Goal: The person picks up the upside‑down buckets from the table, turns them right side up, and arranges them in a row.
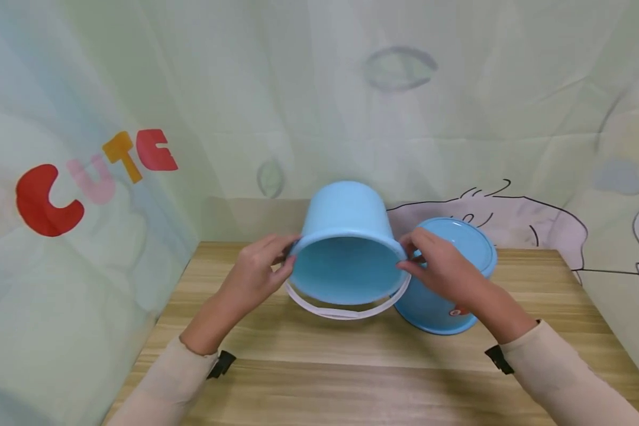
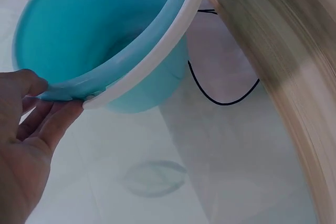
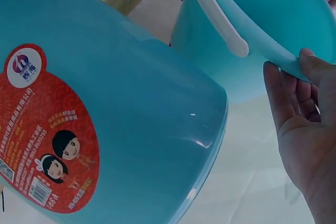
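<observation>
A light blue bucket (image 1: 346, 210) is tilted so its mouth faces me, and its white handle (image 1: 346, 312) hangs below the rim. My left hand (image 1: 255, 267) pinches the rim on the left between thumb and fingers; the left wrist view shows that hand (image 2: 31, 135) at the rim beside the handle's end. On the opposite side, my right hand (image 1: 441, 263) pinches the rim the same way. The right wrist view shows the thumb of this hand (image 3: 310, 124) inside the rim and its fingers outside. Inside the bucket, nothing is visible in the head view.
A second, darker blue bucket (image 1: 431, 310) stands upside down on the wooden table (image 1: 319, 384), behind my right forearm. It bears a red label (image 3: 52, 129). A printed curtain (image 1: 319, 106) hangs behind the table and along both sides.
</observation>
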`<state>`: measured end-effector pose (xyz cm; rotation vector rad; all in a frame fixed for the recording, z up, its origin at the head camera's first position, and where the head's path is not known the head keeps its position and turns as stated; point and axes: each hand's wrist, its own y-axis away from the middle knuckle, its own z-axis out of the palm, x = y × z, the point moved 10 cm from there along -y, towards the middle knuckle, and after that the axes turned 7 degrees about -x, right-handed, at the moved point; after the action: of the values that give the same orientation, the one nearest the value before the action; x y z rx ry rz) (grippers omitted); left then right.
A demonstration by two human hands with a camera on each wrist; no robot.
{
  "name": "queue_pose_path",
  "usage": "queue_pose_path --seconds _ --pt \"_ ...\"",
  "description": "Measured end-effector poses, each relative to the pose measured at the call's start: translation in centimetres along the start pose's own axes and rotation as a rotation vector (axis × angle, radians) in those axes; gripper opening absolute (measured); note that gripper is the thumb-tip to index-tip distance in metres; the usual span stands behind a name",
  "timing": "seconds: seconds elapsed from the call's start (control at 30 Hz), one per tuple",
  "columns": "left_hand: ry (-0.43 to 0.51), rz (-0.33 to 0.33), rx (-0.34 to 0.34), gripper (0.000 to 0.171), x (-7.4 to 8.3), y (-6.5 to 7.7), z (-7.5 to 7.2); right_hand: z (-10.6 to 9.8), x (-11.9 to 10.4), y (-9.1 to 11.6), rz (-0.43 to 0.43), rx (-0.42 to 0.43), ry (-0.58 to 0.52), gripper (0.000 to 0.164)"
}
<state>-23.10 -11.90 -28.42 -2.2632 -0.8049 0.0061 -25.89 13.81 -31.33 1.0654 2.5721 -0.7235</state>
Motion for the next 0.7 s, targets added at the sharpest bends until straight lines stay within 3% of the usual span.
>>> queue_pose_path --seconds 0.33,0.7 --pt "0.012 -0.081 -0.046 0.039 -0.7 -0.7 -0.2 -0.5 0.3 -0.8 0.041 -0.028 -0.023 0.037" --pt "0.109 -0.202 -0.129 0.041 -2.0 -1.4 0.0 -0.4 1.2 -1.7 0.121 -0.076 -0.068 0.036"
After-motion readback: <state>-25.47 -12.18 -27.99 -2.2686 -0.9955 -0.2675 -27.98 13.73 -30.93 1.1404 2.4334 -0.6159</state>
